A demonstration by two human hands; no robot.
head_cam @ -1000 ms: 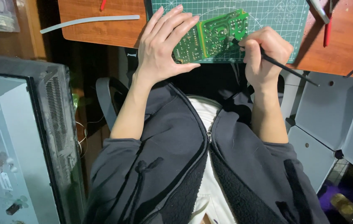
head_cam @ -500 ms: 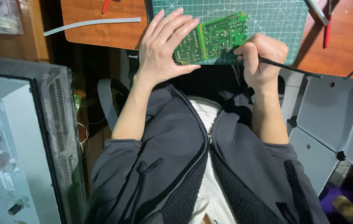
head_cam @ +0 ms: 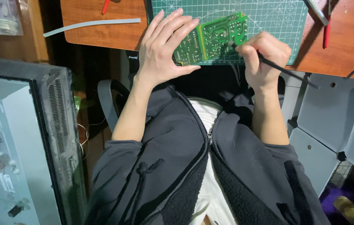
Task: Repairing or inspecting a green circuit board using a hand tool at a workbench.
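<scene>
Since a moment ago, the right hand (head_cam: 264, 56) has shifted its thin black tool (head_cam: 287, 71) so the tip now meets the green circuit board (head_cam: 212, 39). At the wooden desk's (head_cam: 102, 37) near edge, the board lies on a green cutting mat (head_cam: 276, 21). Fingers spread flat, the left hand (head_cam: 162, 50) steadies the board's left end; the right is closed around the tool.

A wooden desk (head_cam: 102, 37) above pale panels (head_cam: 331, 121), perhaps cabinet parts, in dim light.

Bright, sharp light falls on the desk (head_cam: 102, 33); below it lies dim shadow.
</scene>
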